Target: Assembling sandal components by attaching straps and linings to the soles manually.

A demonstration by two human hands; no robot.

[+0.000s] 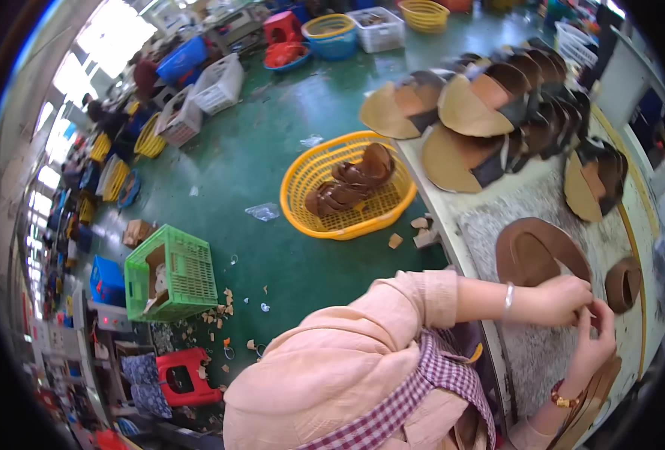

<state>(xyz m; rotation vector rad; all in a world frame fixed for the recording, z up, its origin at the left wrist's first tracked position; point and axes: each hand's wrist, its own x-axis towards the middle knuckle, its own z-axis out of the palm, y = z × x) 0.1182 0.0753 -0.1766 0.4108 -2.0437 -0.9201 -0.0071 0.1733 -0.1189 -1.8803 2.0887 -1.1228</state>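
Note:
My left hand (pixel 563 297), a silver bangle at its wrist, is closed at the right side of the workbench. Its fingertips meet those of my right hand (pixel 596 334), which is pinched and has a beaded bracelet below it. What lies between the fingers is hidden. A flat brown shoe piece (pixel 523 259) with a curved opening lies on the bench beside my left hand and partly under it. Just beyond the hands stands a small brown ring-shaped piece (pixel 622 285). Long brown strips (pixel 593 405) lie by my right forearm.
Rows of stacked tan and dark shoe pieces (pixel 471 109) cover the far part of the workbench (pixel 452 217). Left of it on the green floor, a yellow basket (pixel 295 202) holds brown sandals (pixel 355 180). Farther left are a green crate (pixel 190 270), a red stool (pixel 169 379) and scattered scraps.

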